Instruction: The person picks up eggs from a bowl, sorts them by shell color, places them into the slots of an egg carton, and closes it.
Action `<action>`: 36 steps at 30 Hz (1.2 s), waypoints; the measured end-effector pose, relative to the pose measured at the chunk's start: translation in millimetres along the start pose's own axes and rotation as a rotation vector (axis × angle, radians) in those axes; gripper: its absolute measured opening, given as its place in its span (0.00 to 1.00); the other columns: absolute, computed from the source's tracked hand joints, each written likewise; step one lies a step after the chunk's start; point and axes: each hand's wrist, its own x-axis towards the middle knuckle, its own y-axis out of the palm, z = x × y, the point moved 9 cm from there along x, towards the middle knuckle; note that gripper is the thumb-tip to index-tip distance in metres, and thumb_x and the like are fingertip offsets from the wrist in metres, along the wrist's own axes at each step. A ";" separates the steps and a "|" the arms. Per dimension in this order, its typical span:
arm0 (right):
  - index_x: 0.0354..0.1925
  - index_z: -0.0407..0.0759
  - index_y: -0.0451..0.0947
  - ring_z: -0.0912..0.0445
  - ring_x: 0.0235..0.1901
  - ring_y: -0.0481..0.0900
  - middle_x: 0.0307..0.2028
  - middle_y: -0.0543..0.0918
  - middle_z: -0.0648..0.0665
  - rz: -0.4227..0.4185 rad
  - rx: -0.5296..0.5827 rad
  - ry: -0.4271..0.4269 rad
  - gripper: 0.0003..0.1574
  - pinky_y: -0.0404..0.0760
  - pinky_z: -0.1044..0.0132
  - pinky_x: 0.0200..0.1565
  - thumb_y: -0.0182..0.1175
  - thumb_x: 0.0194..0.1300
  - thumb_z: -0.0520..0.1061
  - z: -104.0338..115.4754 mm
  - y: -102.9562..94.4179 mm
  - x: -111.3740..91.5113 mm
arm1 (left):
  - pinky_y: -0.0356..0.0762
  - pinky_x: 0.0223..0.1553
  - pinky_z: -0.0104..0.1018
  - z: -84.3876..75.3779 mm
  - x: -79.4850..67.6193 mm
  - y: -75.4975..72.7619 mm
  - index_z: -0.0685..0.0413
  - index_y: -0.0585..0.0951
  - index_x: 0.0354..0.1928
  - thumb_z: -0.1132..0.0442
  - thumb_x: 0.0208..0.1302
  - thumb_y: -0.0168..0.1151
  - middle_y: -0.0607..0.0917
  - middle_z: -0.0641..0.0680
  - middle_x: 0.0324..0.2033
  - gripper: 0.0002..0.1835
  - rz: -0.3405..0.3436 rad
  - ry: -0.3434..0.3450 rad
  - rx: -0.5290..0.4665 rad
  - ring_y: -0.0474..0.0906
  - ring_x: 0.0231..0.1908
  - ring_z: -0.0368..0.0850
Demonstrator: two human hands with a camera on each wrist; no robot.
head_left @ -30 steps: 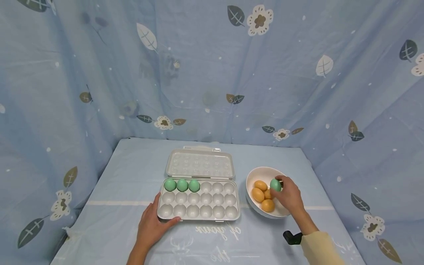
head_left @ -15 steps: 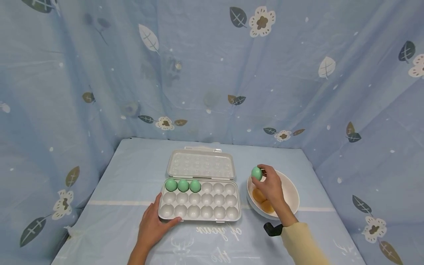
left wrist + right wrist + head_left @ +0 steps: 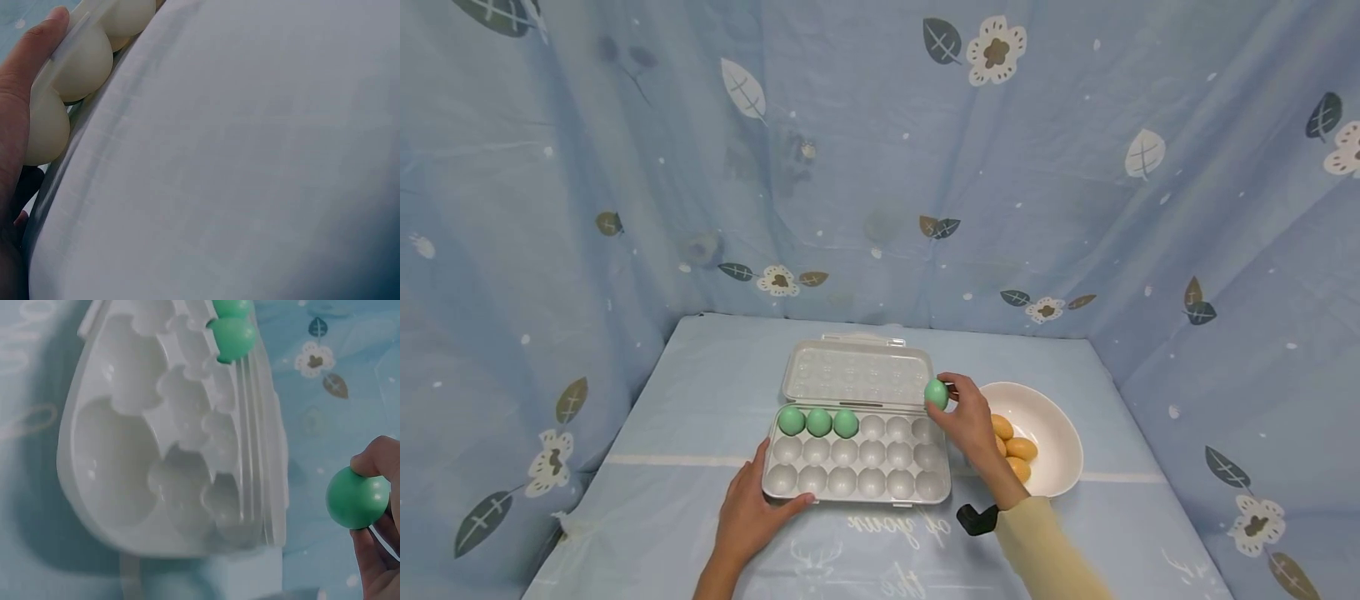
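Observation:
A white egg carton (image 3: 886, 468) lies with its lid folded back, several rounded cups in rows. Three green eggs (image 3: 818, 422) sit in its back row at the left. My left hand (image 3: 745, 510) holds the carton's front left corner, fingers along the left side and thumb on the front edge; the left wrist view shows the thumb on the carton's side, the other fingers mostly hidden. My right hand (image 3: 967, 422) pinches another green egg (image 3: 357, 497) between thumb and fingertips. In the head view this egg overlaps the carton's back right corner, beside the hinge.
A white bowl (image 3: 1060, 450) with several orange-yellow eggs (image 3: 1021, 449) stands to the right of the carton, partly behind my right wrist. The raised lid (image 3: 859, 373) lies toward the back. A blue patterned curtain (image 3: 880, 167) surrounds the table.
My right hand has lifted the green egg out of the bowl and carried it left to the carton's right end. The left hand keeps its place on the carton.

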 end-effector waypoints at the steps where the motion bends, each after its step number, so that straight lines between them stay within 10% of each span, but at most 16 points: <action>1: 0.61 0.36 0.77 0.41 0.54 0.84 0.56 0.81 0.35 0.006 0.014 -0.005 0.32 0.85 0.46 0.57 0.75 0.60 0.39 2.4 4.9 -0.3 | 0.56 0.74 0.61 -0.2 -0.1 -0.6 0.45 0.55 0.81 0.30 0.42 0.80 0.78 0.61 0.67 0.67 -0.002 0.002 0.000 0.69 0.69 0.63; 25: 0.60 0.37 0.76 0.44 0.53 0.84 0.54 0.81 0.38 0.127 0.123 -0.036 0.33 0.85 0.54 0.57 0.74 0.57 0.36 18.1 102.3 -19.1 | 0.58 0.73 0.64 -0.1 -0.8 0.1 0.47 0.56 0.81 0.30 0.43 0.80 0.77 0.62 0.68 0.67 0.006 -0.012 -0.001 0.69 0.70 0.65; 36: 0.57 0.32 0.76 0.43 0.51 0.84 0.51 0.81 0.35 0.128 0.152 -0.147 0.31 0.86 0.53 0.56 0.73 0.55 0.29 23.7 112.7 -24.2 | 0.59 0.73 0.64 1.5 -0.3 1.8 0.46 0.56 0.81 0.29 0.42 0.79 0.77 0.60 0.69 0.68 0.007 -0.034 0.008 0.67 0.70 0.65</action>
